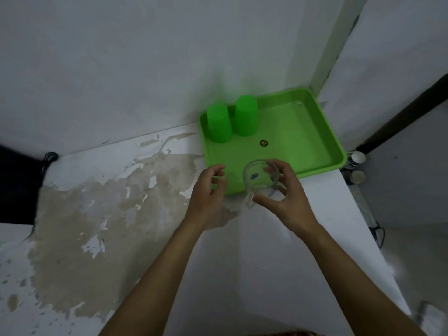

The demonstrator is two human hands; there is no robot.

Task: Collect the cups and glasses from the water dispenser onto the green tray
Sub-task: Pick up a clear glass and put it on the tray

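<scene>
A green tray (312, 132) lies on a white counter against the wall corner. Two green plastic cups (219, 123) (246, 116) stand upside down at the tray's back left. My right hand (286, 197) grips a clear glass mug (260, 180) with a handle, held over the tray's front edge, its mouth turned toward me. My left hand (208, 190) hovers just left of the mug over the tray's front left corner, fingers curled and holding nothing. The water dispenser is out of view.
The counter (278, 251) has a large worn, peeling brown patch (101, 214) on its left half. A small dark sticker (263, 143) marks the tray's middle. Past the counter's right edge, two small containers (356, 166) stand lower down. Dark cables (48, 158) hang at the left.
</scene>
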